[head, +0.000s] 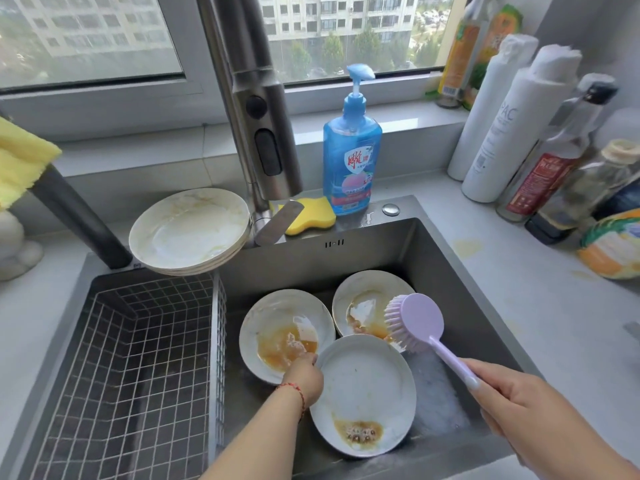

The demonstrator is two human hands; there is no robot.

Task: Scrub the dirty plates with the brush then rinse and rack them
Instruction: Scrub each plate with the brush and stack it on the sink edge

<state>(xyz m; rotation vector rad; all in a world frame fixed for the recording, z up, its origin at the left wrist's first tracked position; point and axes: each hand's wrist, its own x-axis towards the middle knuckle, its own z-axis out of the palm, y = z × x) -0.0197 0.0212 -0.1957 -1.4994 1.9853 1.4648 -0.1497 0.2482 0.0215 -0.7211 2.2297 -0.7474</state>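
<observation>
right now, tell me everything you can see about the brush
The brush is pale lilac, plastic by the look of it, with a round head, white bristles facing down-left and a slim straight handle. The right hand grips the handle's end, holding it tilted over the sink, its head above the rear right plate; whether the bristles touch it is unclear.

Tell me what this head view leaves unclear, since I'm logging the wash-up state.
- Left hand: fingers curl over the nearest plate rim; fingertips hidden.
- Stacked plates on the sink edge: the top plate hides the count.
- Right hand: partly cut by the frame's right edge, gripping the brush.
- Bottles: labels too blurred to read.
</observation>
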